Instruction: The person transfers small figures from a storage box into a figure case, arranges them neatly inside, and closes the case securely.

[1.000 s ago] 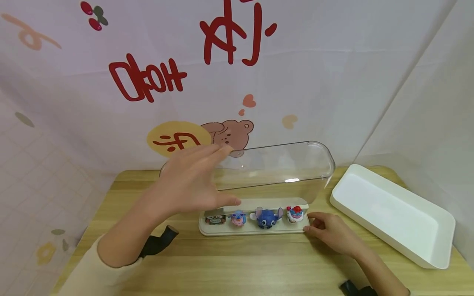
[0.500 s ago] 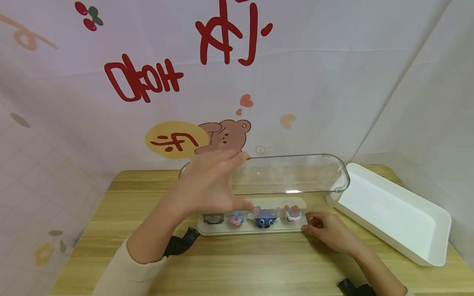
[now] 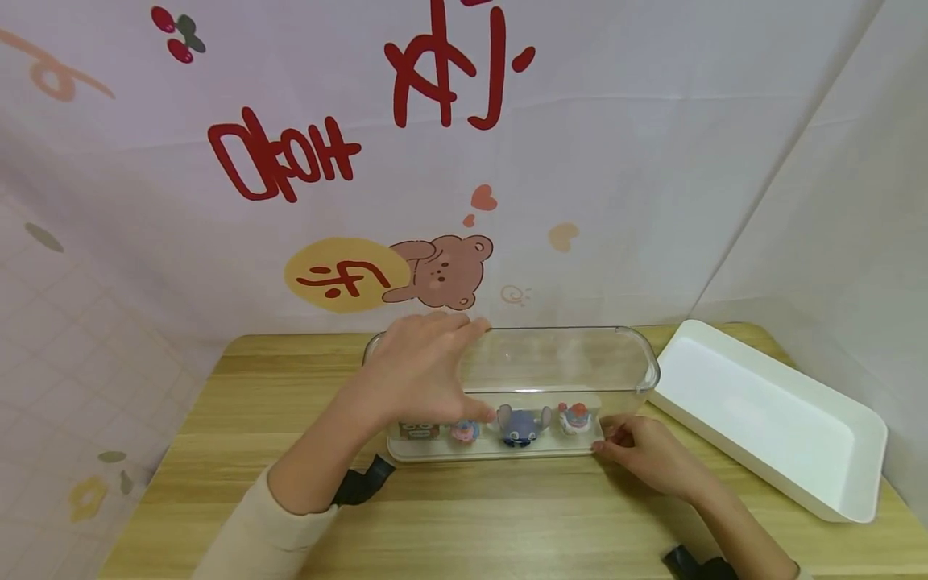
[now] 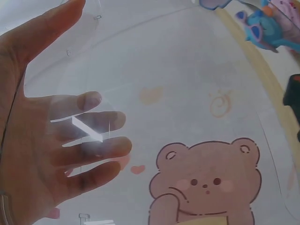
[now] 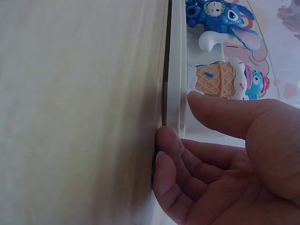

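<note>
My left hand (image 3: 416,366) grips a clear plastic cover (image 3: 561,358) from above, thumb at the front and fingers at the back. This cover is held over a long white display base (image 3: 500,453). On the base stand several small figurines in a row: a brown one (image 3: 419,432), a small blue and pink one (image 3: 465,432), a big-eared blue one (image 3: 520,427) and, rightmost, one with a red top (image 3: 576,417). The right wrist view shows a waffle-cone body (image 5: 218,79) on the rightmost. My right hand (image 3: 645,451) pinches the base's right end between thumb and curled fingers.
A white rectangular tray (image 3: 768,427) lies angled at the right of the wooden table (image 3: 471,515), close to the cover's right end. Behind the table hangs a white printed cloth (image 3: 616,161) with a bear drawing (image 3: 449,270). Black straps show by both wrists.
The clear cover has come down and levelled out over the figurines, with my left hand moving down and right. My right hand has stayed at the base's right end.
</note>
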The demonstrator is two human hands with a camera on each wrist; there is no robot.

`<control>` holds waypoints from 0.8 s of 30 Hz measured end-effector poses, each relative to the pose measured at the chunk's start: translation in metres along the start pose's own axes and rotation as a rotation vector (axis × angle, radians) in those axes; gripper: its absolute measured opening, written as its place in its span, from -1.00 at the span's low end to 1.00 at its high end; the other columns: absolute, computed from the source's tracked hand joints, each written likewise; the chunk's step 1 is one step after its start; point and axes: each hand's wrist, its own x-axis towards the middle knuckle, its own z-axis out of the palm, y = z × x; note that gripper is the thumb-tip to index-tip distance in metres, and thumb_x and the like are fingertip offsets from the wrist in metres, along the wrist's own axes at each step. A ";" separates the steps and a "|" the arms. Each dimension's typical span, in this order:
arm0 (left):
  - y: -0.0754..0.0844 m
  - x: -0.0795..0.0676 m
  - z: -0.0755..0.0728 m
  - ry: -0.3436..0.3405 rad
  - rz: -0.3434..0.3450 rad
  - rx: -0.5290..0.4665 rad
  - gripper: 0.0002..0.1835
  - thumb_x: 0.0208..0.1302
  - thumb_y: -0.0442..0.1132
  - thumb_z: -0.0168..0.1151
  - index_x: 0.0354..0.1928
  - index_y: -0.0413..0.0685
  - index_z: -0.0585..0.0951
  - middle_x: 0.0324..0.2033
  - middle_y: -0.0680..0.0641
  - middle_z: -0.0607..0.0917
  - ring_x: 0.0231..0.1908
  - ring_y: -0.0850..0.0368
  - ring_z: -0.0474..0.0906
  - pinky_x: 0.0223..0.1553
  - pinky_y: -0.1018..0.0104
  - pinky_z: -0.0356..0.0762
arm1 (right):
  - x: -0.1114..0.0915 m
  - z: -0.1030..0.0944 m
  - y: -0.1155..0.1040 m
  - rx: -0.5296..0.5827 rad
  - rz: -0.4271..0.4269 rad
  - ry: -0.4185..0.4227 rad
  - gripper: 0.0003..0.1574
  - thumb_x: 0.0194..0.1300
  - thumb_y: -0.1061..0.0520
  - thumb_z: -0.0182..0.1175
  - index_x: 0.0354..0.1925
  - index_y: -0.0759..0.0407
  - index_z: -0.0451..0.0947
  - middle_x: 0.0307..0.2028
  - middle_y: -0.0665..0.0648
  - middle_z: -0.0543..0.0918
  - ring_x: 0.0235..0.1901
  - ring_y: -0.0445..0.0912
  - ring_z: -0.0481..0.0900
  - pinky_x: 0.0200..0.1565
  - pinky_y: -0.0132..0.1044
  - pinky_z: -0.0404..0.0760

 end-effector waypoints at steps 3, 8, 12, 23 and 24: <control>-0.001 0.000 0.004 -0.017 -0.008 -0.005 0.07 -0.10 0.49 0.47 0.45 0.08 0.52 0.17 0.05 0.69 0.06 0.03 0.63 0.01 0.03 0.60 | 0.000 0.000 0.000 -0.007 0.002 0.002 -0.45 0.37 0.00 0.43 0.06 0.45 0.65 -0.33 -0.04 0.71 -0.32 -0.22 0.59 -0.29 -0.35 0.60; -0.002 0.001 0.010 -0.009 0.001 0.000 0.08 -0.12 0.49 0.49 0.43 0.06 0.53 0.09 0.05 0.71 -0.01 0.04 0.63 -0.06 0.06 0.61 | 0.001 0.001 0.001 -0.005 0.008 -0.002 -0.42 0.37 0.02 0.43 0.10 0.47 0.63 -0.41 -0.08 0.66 -0.38 -0.23 0.56 -0.34 -0.36 0.58; -0.002 0.001 0.013 -0.003 0.003 0.004 0.08 -0.13 0.50 0.49 0.42 0.07 0.54 0.01 0.07 0.71 -0.05 0.07 0.62 -0.06 0.08 0.61 | 0.002 0.002 0.002 -0.009 -0.001 0.002 -0.47 0.36 0.04 0.43 0.09 0.44 0.64 -0.43 -0.09 0.65 -0.41 -0.24 0.54 -0.37 -0.36 0.57; -0.001 0.002 0.023 -0.031 -0.020 -0.019 0.08 -0.12 0.48 0.49 0.44 0.08 0.53 0.11 0.05 0.70 0.07 0.04 0.62 0.12 0.00 0.58 | 0.001 0.001 0.003 -0.013 -0.027 -0.010 -0.79 0.35 0.04 0.44 -0.24 0.15 0.68 -0.48 -0.10 0.61 -0.47 -0.26 0.50 -0.43 -0.36 0.53; -0.001 0.002 0.023 -0.033 -0.022 -0.024 0.09 -0.12 0.48 0.49 0.45 0.08 0.53 0.13 0.04 0.70 0.09 0.02 0.61 0.13 -0.02 0.58 | 0.001 0.001 0.003 -0.018 -0.029 -0.006 -0.77 0.35 0.04 0.45 -0.22 0.18 0.69 -0.48 -0.10 0.61 -0.46 -0.27 0.50 -0.42 -0.36 0.54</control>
